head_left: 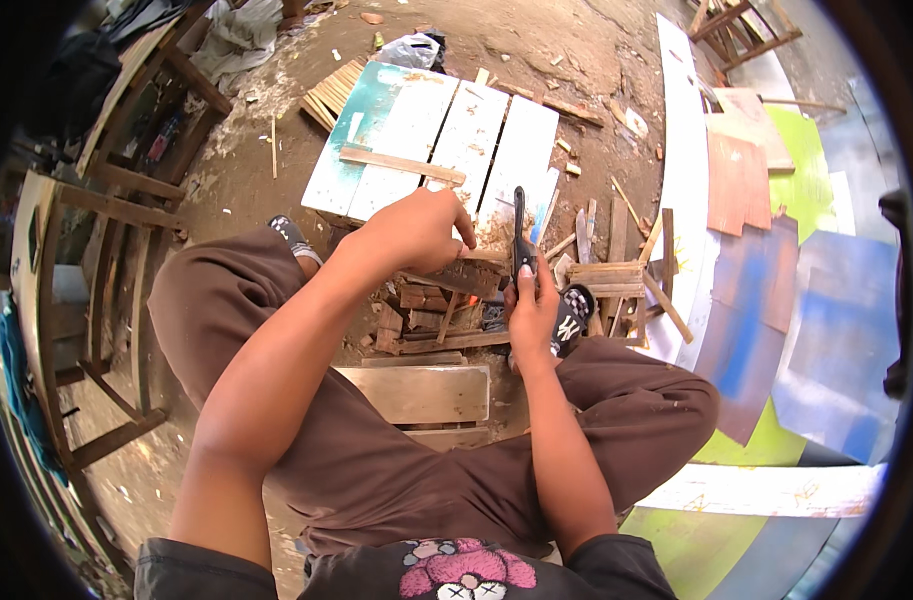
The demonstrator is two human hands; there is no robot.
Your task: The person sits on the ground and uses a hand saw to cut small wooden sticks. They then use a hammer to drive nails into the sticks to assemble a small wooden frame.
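My right hand (533,308) is closed around a slim black hand tool (520,225), held upright beside the right edge of a low white-topped table; its exact kind is unclear. At the table's near edge, my left hand (416,232) is bent downward with its fingers curled. A piece of wood (484,257) lies by those fingertips, and whether they grip it is hidden. The low table (466,130) has worn white boards with turquoise paint at the left. Across its top rests a narrow wooden strip (401,165).
Wood offcuts (426,300) lie heaped between my feet, below the table. A wooden box or stool (416,392) stands before me. Wooden frames (116,205) line the left side. Painted sheets (751,320) cover the ground at right. A clear plastic bag (409,50) lies beyond the table.
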